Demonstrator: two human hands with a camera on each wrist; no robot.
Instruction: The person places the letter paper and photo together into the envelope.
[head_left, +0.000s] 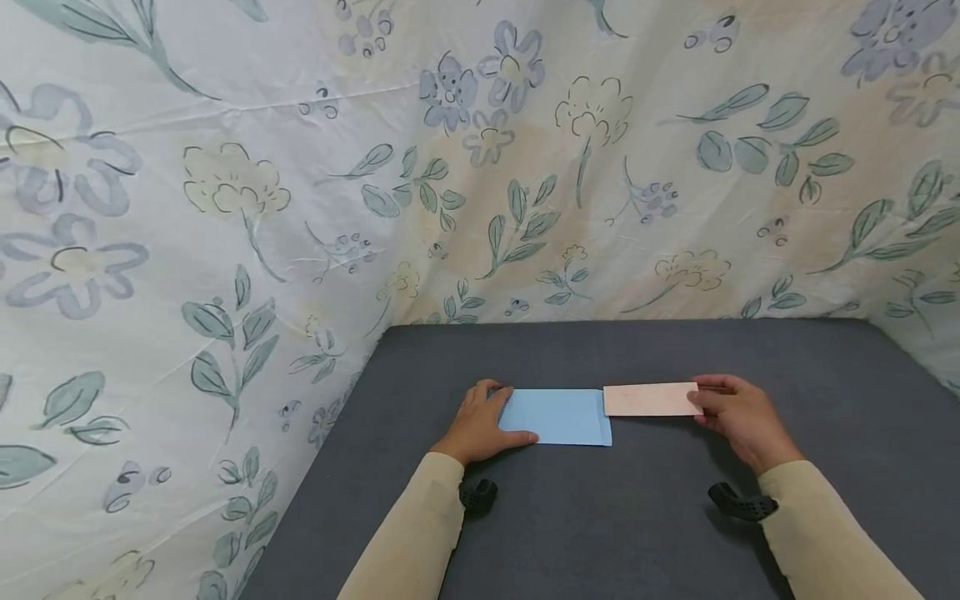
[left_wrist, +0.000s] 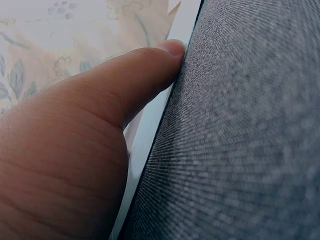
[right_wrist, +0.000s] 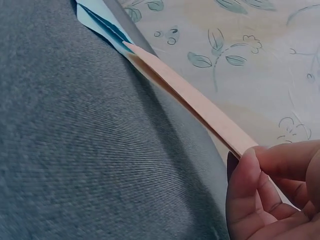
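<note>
Wore pale sleeves [head_left: 416, 521] with a black device [head_left: 478, 497] at each wrist. Just beyond, held the left end of a blue envelope [head_left: 562, 417] between thumb and fingers of the left hand [head_left: 476, 427], flat on the dark grey table [head_left: 615, 533]. With the right hand [head_left: 741, 421], pinched the right end of a folded pale pink paper [head_left: 651, 399], nearly all outside the envelope, its free end at the gaping right mouth [right_wrist: 102, 24]. Could not tell the tip to be inside or merely against the lip. Could see no contents in the envelope, only shadowed blue. Seemed to be at the step of lining up paper with mouth, probably for insertion. Appeared to call next for a level leftward slide, without buckling the paper or catching the lip. Had a flower-printed cloth [head_left: 517, 217] behind everything.
</note>
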